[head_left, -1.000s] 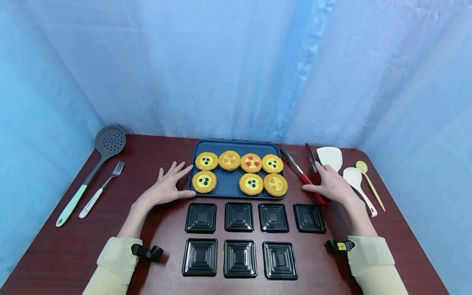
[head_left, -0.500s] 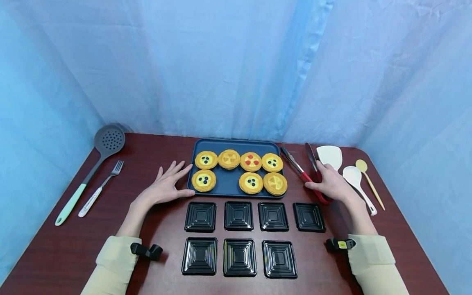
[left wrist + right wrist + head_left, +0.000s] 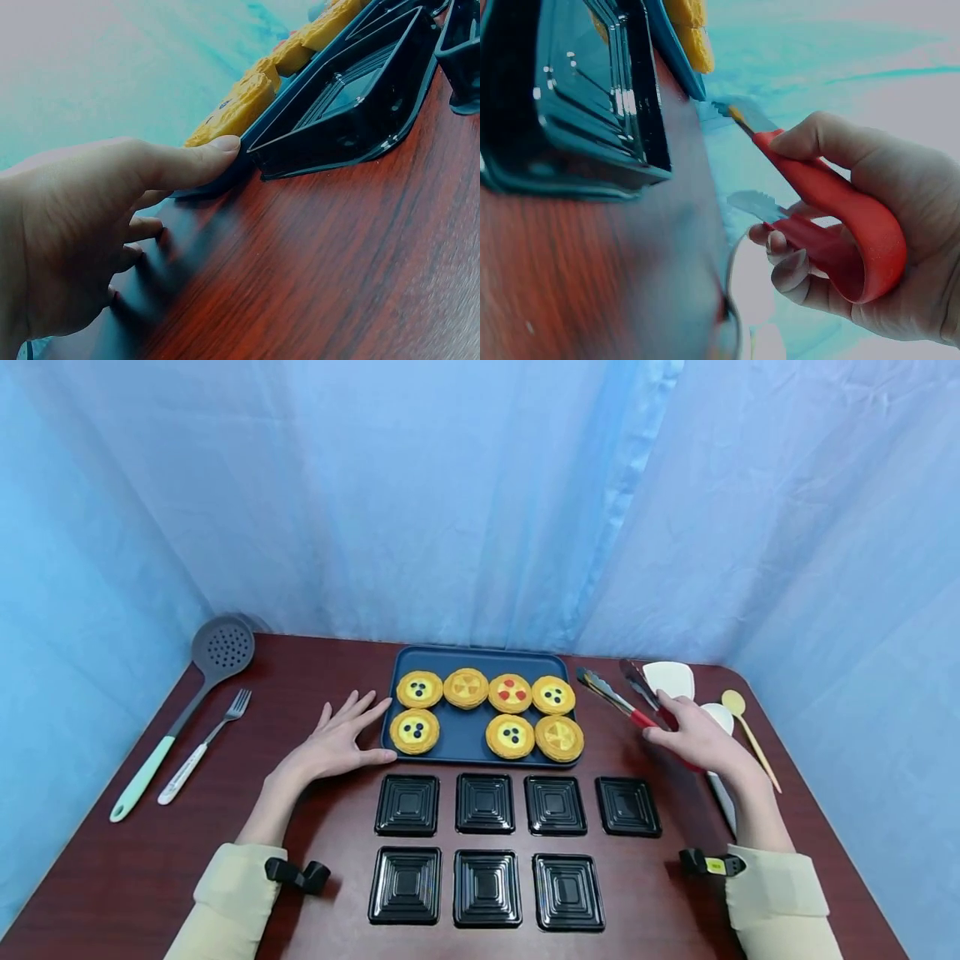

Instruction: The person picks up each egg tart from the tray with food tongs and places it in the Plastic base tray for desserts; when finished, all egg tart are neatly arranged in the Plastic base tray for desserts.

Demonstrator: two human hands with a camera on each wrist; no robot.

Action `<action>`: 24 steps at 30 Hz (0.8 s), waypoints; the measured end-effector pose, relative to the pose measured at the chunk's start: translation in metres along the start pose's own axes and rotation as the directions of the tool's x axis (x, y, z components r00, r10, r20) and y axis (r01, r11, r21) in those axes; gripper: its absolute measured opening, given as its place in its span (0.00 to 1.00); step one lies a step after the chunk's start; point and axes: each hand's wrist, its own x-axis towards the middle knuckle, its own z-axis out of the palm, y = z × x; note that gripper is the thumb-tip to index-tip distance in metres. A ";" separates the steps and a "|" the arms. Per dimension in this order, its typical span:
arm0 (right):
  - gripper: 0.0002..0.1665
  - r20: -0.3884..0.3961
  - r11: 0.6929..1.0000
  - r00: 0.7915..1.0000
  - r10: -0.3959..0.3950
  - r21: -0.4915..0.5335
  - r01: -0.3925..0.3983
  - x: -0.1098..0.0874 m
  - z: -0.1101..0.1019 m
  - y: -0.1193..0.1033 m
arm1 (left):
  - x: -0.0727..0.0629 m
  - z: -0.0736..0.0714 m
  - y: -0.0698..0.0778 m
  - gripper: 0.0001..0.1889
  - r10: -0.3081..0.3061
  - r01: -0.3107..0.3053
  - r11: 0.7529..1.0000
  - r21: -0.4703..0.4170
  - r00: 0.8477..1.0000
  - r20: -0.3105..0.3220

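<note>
My right hand (image 3: 693, 735) grips a pair of red-handled tongs (image 3: 881, 229), thumb on one arm and fingers curled round the other. The tongs' tips stand apart, pointing toward the back of the table. With fingers spread, my left hand (image 3: 337, 739) touches the left edge of a dark blue tray (image 3: 461, 735); its thumb rests at the front left corner. On the tray sit several egg tarts, among them a blueberry-topped tart (image 3: 415, 731), a red-topped tart (image 3: 510, 693) and a tart with yellow wedges (image 3: 558, 738).
Several black square plastic trays, such as one black tray (image 3: 486, 887), stand in two rows in front. A skimmer (image 3: 223, 647) and a fork (image 3: 202, 745) lie at left. A white spatula (image 3: 670, 679), a white spoon (image 3: 718, 717) and a yellow spoon (image 3: 750, 735) lie at right.
My right hand has taken hold of the tongs and moved them a little to the right, partly covering the white spoon. My left hand stays at the tray's edge.
</note>
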 end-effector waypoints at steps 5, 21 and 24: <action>0.49 -0.004 0.998 0.998 -0.056 -0.033 0.056 -0.012 -0.015 -0.005 | 0.000 0.001 0.000 0.49 0.006 -0.006 1.000 -0.008 1.000 -0.012; 0.49 0.020 0.981 0.985 -0.174 -0.082 0.175 -0.018 -0.063 -0.047 | 0.000 0.003 -0.001 0.49 0.002 -0.002 1.000 -0.012 1.000 -0.006; 0.52 0.017 0.980 0.985 -0.171 -0.102 0.172 -0.009 -0.064 -0.062 | -0.001 0.002 -0.002 0.49 0.002 -0.002 1.000 -0.010 1.000 -0.008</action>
